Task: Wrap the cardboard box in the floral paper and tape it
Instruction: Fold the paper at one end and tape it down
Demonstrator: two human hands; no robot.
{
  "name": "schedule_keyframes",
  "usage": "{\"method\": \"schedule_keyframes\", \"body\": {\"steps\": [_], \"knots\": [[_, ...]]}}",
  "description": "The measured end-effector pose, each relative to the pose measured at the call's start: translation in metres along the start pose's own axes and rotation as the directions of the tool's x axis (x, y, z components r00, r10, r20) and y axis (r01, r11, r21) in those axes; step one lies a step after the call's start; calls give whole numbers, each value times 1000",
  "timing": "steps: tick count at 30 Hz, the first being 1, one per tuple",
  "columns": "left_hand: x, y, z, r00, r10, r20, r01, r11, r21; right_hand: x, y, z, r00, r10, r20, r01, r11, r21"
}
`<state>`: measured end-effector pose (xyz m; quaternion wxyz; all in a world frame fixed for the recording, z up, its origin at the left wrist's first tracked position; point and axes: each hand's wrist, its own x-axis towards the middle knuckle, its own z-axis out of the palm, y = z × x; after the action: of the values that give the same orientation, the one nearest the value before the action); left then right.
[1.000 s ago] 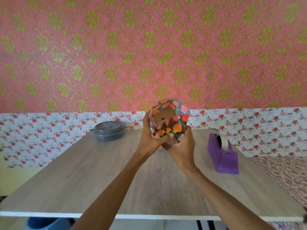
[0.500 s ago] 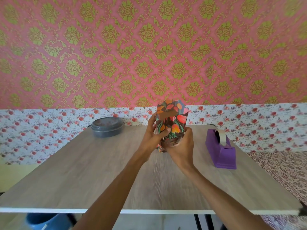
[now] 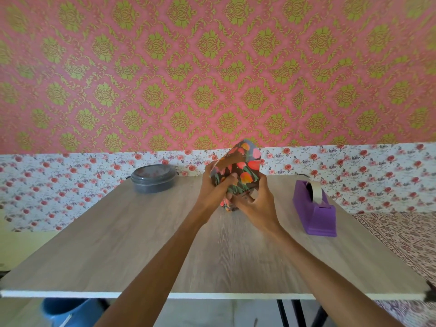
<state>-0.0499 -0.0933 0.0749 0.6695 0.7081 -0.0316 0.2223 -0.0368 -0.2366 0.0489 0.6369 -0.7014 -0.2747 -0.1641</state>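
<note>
i have the box (image 3: pixel 236 172) up off the table (image 3: pixel 141 232), in the air well left of the tape dispenser (image 3: pixel 315 208), tilted so its top leans toward the dispenser. the paper (image 3: pixel 251 178) already covers most of it, though a brown strip that looks like bare cardboard shows near the top. my left hand (image 3: pixel 212 192) clasps the side away from the dispenser, thumb laid across the front. my right hand (image 3: pixel 257 204) has its fingers curled into the loose paper at the lower end.

i judge the box light and stiff, and the paper slick and quick to crease or spring open. so i'd hold it by the flat sides and pin the folds down.

against half a second ago, the box leans further over. the right fingers have spread from a close wrap to work the bottom flap.

a lidded tub (image 3: pixel 153 178) sits far left of the dispenser.
</note>
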Motion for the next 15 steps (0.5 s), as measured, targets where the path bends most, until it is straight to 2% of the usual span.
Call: {"method": "schedule_keyframes", "body": {"steps": [4,7,10,15], "knots": [[1,4,0,1000,-4,-30,5,1000,17,0,1,2,1000,-12,21,13,999,-31],[-7,15,2,998,43,43,-45,998,50,1,-1,2,1000,-13,-17,12,999,-31],[-9,16,-2,995,16,96,-26,995,97,2,-5,-2,1000,-13,-25,12,999,-31],[-7,10,-3,999,10,37,-14,992,129,5,-4,-5,1000,-23,-9,23,999,-37]]}}
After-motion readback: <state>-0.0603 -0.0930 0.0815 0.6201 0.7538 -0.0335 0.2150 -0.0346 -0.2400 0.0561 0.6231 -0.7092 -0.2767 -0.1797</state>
